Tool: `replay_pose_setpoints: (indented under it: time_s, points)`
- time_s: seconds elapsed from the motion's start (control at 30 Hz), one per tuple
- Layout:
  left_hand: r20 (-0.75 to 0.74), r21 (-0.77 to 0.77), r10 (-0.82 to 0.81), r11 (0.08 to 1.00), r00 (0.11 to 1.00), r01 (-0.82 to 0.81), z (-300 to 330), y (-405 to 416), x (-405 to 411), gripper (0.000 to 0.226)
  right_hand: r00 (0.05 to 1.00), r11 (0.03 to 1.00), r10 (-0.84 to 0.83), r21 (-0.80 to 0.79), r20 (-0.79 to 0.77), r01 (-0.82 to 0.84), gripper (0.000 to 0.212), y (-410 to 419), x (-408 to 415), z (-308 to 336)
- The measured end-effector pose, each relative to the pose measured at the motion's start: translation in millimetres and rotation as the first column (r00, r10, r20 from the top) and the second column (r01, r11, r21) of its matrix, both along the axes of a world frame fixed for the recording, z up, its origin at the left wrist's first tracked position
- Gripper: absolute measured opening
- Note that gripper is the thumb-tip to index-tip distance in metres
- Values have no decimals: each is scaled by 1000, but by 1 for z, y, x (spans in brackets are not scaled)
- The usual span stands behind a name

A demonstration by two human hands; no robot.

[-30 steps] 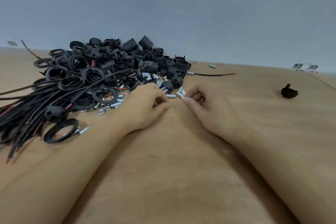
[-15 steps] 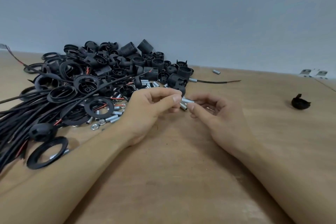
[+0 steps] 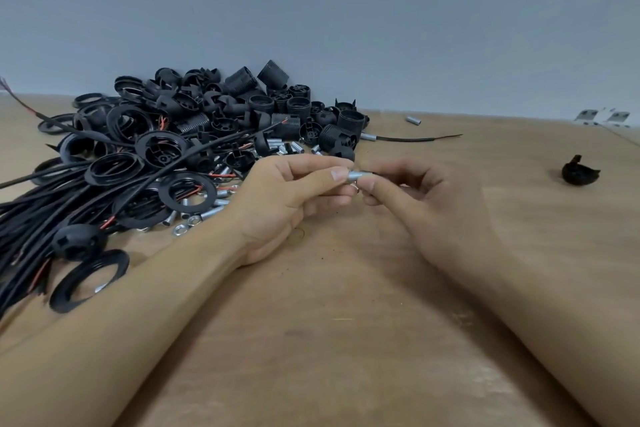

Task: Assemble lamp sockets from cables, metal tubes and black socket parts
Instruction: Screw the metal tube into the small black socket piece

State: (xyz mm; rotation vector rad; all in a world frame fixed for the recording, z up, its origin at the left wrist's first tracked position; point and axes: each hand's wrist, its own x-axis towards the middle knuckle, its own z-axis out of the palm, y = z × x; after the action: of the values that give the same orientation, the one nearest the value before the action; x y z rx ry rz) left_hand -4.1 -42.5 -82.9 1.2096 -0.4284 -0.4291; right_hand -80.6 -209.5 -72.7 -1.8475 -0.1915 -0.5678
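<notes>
Head view, left to right. Far left on the bench (image 3: 346,340): a bundle of black cables (image 3: 38,215), limp and springy by the look of them, likely to drag neighbours along; I'd take one near its stripped end. Next, the heap of black socket parts (image 3: 221,121), light rigid plastic, ribbed sides that should give good purchase. Loose metal tubes (image 3: 287,147) lie at the heap's near edge: small, smooth, I judge them prone to roll and slip.

Centre: my left hand (image 3: 280,198) pinches one metal tube (image 3: 354,175) between thumb and forefinger, above the bench. My right hand (image 3: 426,204) pinches its other end, fingertips nearly meeting the left's. A small ring seems to hang under it; too small to be sure.

Far right: a lone black part (image 3: 579,173), well apart.
</notes>
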Motion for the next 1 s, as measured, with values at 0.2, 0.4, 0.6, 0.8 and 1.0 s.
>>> replay_pose_setpoints:
  time_s: [0.2, 0.4, 0.6, 0.8, 1.0]
  points:
    - [-68, -31, -57, 998, 996, 55, 2, 1, 1, 26, 949, 922, -33, -357, 312, 150, 29, 4, -2, 3]
    - [-19, -29, -67, 997, 998, 66, 2, 3, 0, 27, 983, 966, -62, -238, 171, 102, 17, 0, -1, 1]
    - [-53, 5, -40, 999, 998, 40, 0, 3, 1, 28, 953, 913, -32, -379, 300, 150, 18, -1, 1, -1]
    - [-73, -2, -51, 999, 996, 51, 2, 1, 0, 32, 854, 836, 6, -471, 520, 281, 5, -5, 4, -2]
    - [-74, -36, -37, 999, 997, 35, 4, 2, 0, 34, 978, 961, -36, -261, 206, 91, 21, -2, -2, 2]
